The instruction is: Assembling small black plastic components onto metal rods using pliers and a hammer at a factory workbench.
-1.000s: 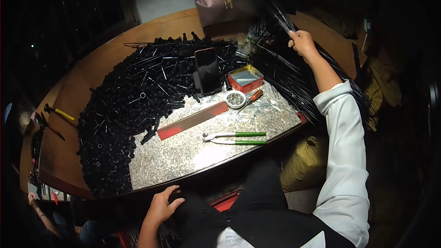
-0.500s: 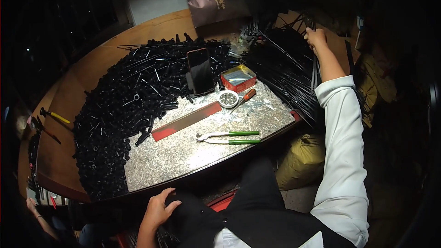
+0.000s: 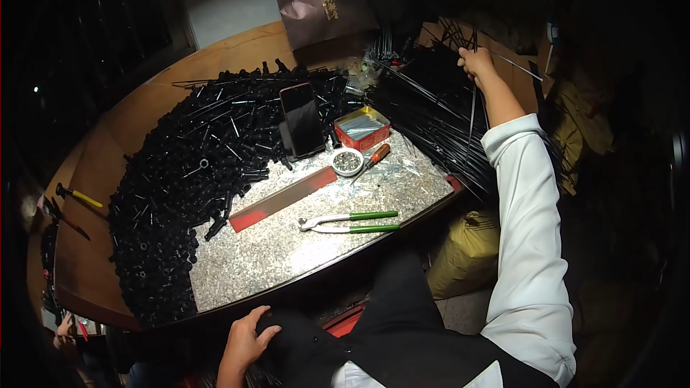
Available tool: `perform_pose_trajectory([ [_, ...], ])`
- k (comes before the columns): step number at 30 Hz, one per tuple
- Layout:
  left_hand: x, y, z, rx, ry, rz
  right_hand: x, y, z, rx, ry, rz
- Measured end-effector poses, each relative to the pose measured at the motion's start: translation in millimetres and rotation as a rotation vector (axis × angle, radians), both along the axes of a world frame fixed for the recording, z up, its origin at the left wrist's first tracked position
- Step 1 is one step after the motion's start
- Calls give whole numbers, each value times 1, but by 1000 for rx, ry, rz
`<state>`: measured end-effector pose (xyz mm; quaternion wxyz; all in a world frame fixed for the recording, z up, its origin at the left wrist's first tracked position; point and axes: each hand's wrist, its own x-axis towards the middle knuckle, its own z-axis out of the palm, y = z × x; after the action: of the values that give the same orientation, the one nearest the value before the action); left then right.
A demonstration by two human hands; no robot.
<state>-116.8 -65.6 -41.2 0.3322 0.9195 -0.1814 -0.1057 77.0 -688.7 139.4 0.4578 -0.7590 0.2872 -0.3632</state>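
Note:
My right hand [image 3: 477,65] reaches to the far right, its fingers closed round some thin black rods [image 3: 471,109]; how many it holds cannot be made out. Beneath it spreads a large pile of similar black rods [image 3: 424,104]. My left hand [image 3: 246,338] hovers over my lap at the table's near edge, fingers apart, holding nothing. Pincers with green handles [image 3: 352,223] lie on the speckled work slab [image 3: 266,262]. Beyond them are a reddish flat bar [image 3: 284,200], a white bowl of small metal pieces [image 3: 348,162] and a screwdriver with an orange handle [image 3: 377,154].
Small black parts [image 3: 169,187] are heaped across the left and back. A phone [image 3: 302,118] stands upright beside a red tin [image 3: 363,129] of thin pale sticks. Behind are a dark paper bag [image 3: 327,11], and below right a yellow sack [image 3: 467,255]. Another person's hand [image 3: 66,327] shows lower left.
The whole view has shifted slightly. My right hand stays over the rod pile, still gripping, and the rods around it have changed angle. My left hand remains over my lap.

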Motion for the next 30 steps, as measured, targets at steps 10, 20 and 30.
perform_pose_trajectory([
  [10, 12, 6, -12, 7, -48, 15, 110, 56, -8, -372, 15, 229],
  [20, 17, 2, 0, 16, -37, 62, 110, 95, 10, -218, -21, 370],
  [30, 35, -43, 59, -166, -647, 37, 1, 212, 18, 100, -29, 869],
])
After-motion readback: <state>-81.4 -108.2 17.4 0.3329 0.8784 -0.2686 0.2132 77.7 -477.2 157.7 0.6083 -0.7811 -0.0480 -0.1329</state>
